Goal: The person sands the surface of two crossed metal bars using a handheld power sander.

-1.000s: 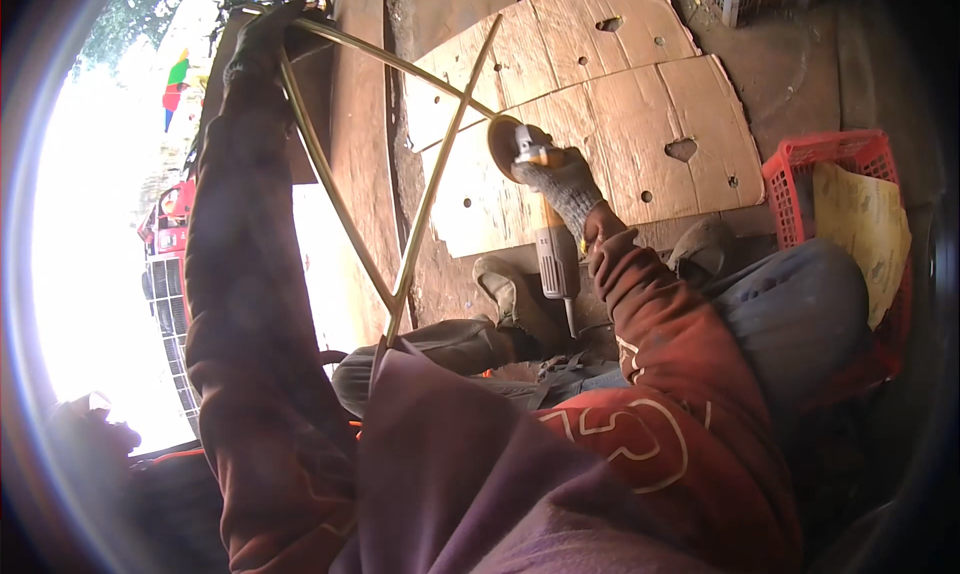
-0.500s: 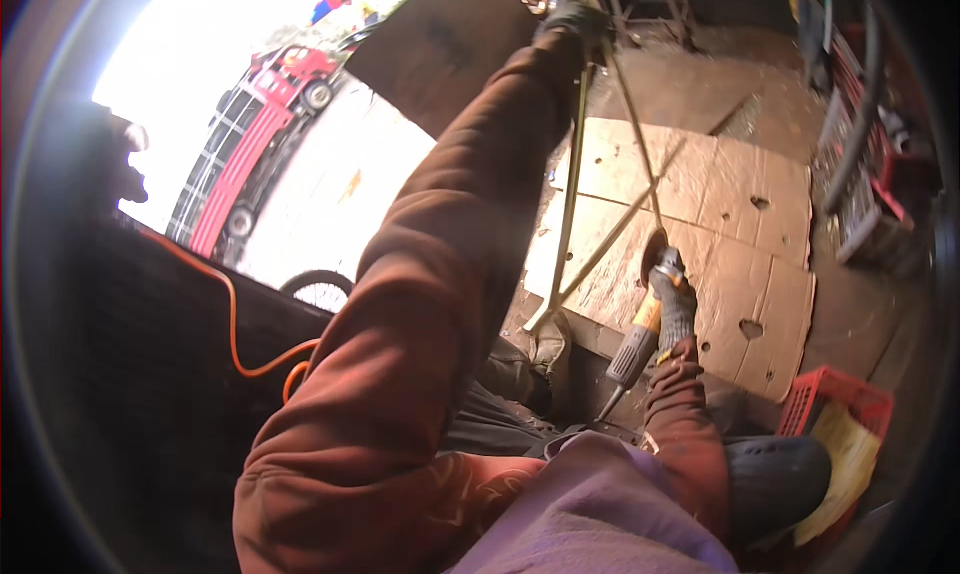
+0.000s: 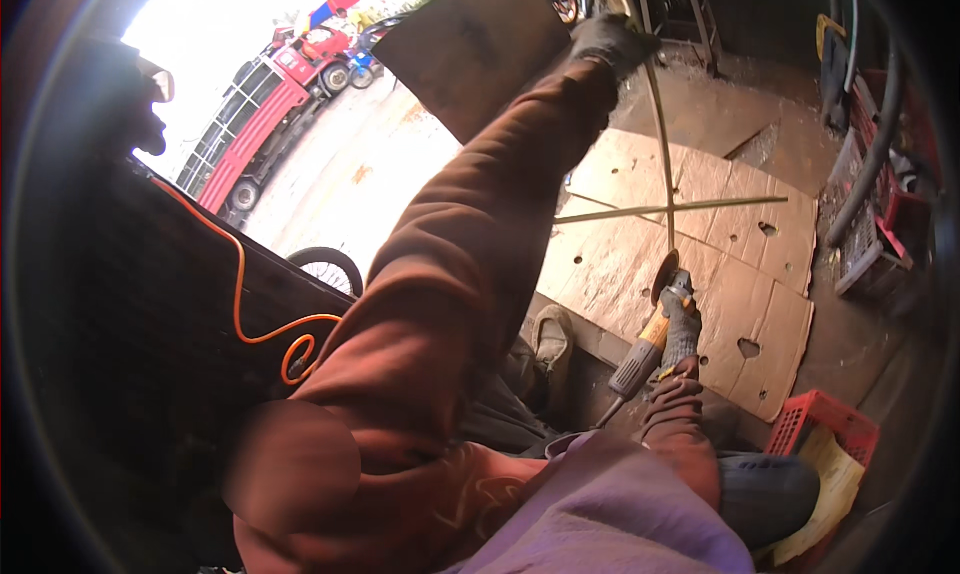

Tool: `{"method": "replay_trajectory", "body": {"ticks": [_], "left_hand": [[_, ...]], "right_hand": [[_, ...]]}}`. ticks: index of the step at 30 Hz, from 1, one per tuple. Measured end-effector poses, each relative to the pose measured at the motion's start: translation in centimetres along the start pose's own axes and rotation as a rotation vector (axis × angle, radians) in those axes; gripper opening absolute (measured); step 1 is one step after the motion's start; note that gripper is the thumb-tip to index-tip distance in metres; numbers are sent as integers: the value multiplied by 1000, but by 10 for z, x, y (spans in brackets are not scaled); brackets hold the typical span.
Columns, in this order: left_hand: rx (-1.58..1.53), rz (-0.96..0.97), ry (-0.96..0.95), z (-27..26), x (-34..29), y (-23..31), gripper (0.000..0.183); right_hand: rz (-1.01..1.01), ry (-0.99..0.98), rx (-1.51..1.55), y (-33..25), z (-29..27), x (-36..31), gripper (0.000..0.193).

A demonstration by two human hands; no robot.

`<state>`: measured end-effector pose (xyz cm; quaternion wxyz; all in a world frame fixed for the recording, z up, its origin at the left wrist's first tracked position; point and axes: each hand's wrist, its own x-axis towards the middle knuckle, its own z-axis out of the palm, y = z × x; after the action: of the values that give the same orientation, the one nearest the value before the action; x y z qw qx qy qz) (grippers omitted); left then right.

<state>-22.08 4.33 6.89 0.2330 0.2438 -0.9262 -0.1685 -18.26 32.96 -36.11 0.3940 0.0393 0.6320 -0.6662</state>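
Note:
My left hand (image 3: 615, 46), in a dark glove, reaches far forward and is closed on the upper end of a thin metal frame (image 3: 661, 144). One long bar runs from that hand down toward me, and another bar (image 3: 735, 203) crosses it almost level. In a grey knitted glove, my right hand (image 3: 684, 326) grips an angle grinder (image 3: 636, 359) with a yellow and grey body. Its round disc (image 3: 664, 272) is at the near end of the long bar; whether they touch I cannot tell. My left sleeve hides part of the frame.
Flattened cardboard (image 3: 740, 274) covers the floor under the frame. A red crate (image 3: 825, 414) stands near my right knee, and a cluttered rack (image 3: 875, 214) is at the right. An orange cord (image 3: 240, 264) runs at left. Outside are a red truck (image 3: 250, 124) and a brown panel (image 3: 475, 54).
The metal frame has turned, so its crossing bar went from slanting to nearly level. My left hand appears farther right and a bit lower; the grinder sits slightly lower in view.

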Motion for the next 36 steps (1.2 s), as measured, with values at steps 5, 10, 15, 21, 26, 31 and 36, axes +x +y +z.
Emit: {"method": "replay_trajectory", "body": {"ticks": [5,10,15,21,26,31,36], "left_hand": [[-22,-48,-48,-19,-30,-33,32],[-152,-237,291,-23,-69,-34,32],[-369,-180,418,-24,-95,-40,30],[-449,-96,449,-26,-107,-60,27],[-521,-41,448,-25,-112,-56,24],[-445,-17,466,-29,-116,-53,22],[-400,8,475,-29,-115,-51,23]], "right_hand": [[-228,51,-414,-8,13,-14,56],[-206,-133,139,-15,10,-49,34],[-151,-159,215,-30,15,-61,41],[-159,-111,153,-29,27,-57,63],[-204,-143,151,-31,29,-56,62],[-42,-161,103,-29,11,-61,64],[-163,-131,100,-24,23,-64,57]]}}
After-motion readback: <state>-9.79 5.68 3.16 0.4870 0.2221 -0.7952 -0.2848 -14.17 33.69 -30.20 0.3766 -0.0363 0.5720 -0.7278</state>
